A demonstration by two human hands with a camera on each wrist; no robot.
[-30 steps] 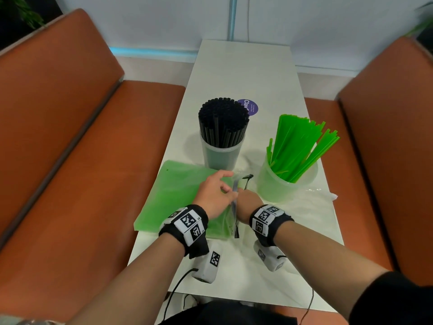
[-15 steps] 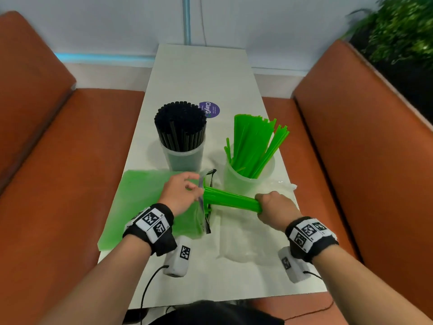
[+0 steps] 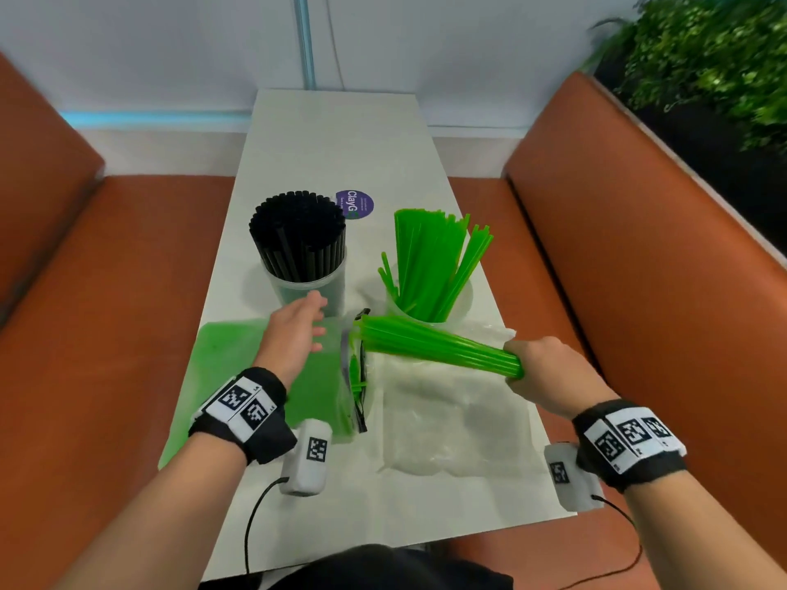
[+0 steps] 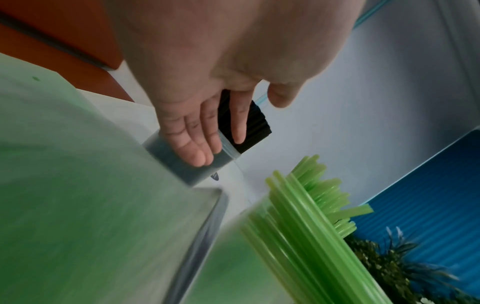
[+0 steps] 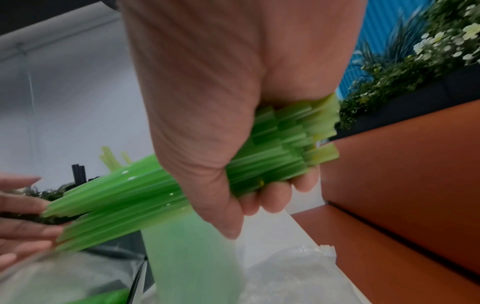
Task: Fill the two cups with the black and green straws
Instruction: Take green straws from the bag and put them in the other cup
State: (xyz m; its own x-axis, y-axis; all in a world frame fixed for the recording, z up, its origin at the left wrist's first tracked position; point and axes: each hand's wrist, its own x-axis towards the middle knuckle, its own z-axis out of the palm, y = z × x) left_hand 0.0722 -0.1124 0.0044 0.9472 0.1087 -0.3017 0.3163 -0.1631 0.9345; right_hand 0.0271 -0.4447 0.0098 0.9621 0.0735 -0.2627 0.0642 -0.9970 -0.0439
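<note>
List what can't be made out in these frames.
- Right hand fingers: head view, hidden under the hand gripping the green straw bundle.
- Green bag: left wrist view, blurred.
- Clear bag contents: right wrist view, blurred.
- Purple sticker small print: head view, too small.

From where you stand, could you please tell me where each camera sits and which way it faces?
Head: on the head, facing forward and down at the table; both forearms, left hand and right hand show.
Left wrist: under the left wrist, looking along the open palm at the cup of black straws.
Right wrist: under the right wrist, looking along the hand's grip on the green straw bundle.
Shared: all three show the green straw bundle.
</note>
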